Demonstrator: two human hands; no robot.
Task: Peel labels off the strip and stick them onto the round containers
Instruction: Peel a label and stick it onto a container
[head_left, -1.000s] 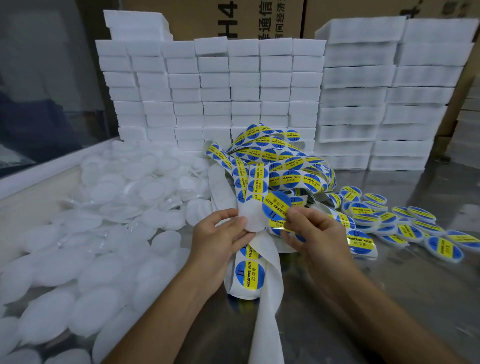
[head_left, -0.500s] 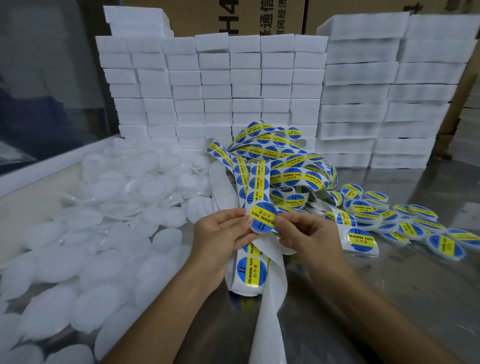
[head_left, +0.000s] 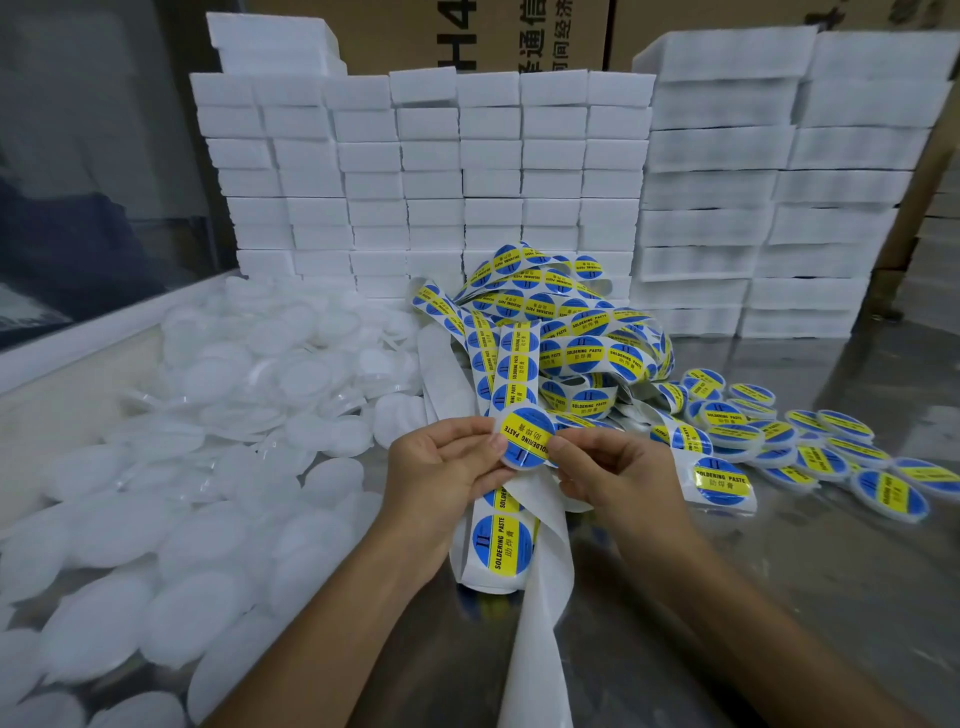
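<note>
Two hands meet over one round container (head_left: 525, 439): the left hand (head_left: 444, 470) pinches its left edge, thumb on top, and the right hand (head_left: 618, 475) pinches its right edge. The blue and yellow label on its face reads "SOLDERING PASTE", with Chinese characters and a "II". Below the hands hangs the label strip (head_left: 503, 545), showing another such label, and bare white backing (head_left: 540, 597) trails down toward the viewer. Just beyond the hands lies a tangle of strip (head_left: 561, 332) with the same print. Right of the right hand, labelled containers (head_left: 789, 441) lie on the steel table (head_left: 779, 597). Left of the left hand spreads a heap of plain white containers (head_left: 208, 441). Farther back rise stacked white boxes (head_left: 431, 171) and a printed carton (head_left: 467, 31).
</note>
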